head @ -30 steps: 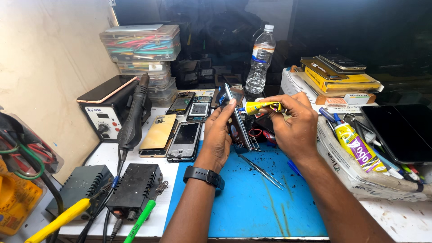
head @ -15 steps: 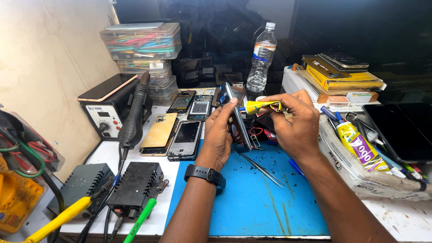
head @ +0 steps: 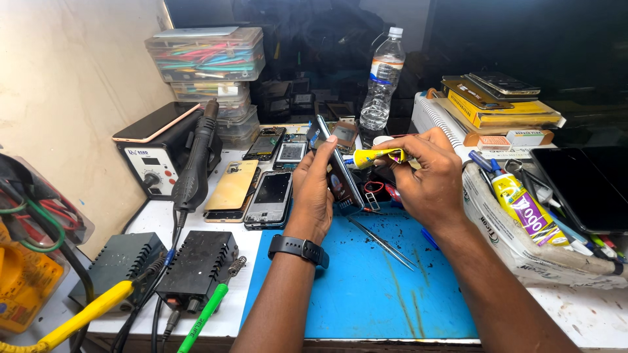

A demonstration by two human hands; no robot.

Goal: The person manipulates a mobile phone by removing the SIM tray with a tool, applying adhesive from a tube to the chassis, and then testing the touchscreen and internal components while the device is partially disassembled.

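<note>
Above the blue work mat (head: 366, 287), at twelve o'clock, an opened smartphone (head: 337, 170) is being gripped upright by the closed left hand (head: 314, 189); a small yellow glue tube (head: 376, 157) is being pinched by the right hand (head: 428, 176) at its three o'clock.

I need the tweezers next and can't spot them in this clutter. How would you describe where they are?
Start at the blue mat in the middle of the bench. The tweezers lie on it below the two hands, between the wrists. They are thin, bare metal and pointed, and the only tool lying loose on the blue.
</note>
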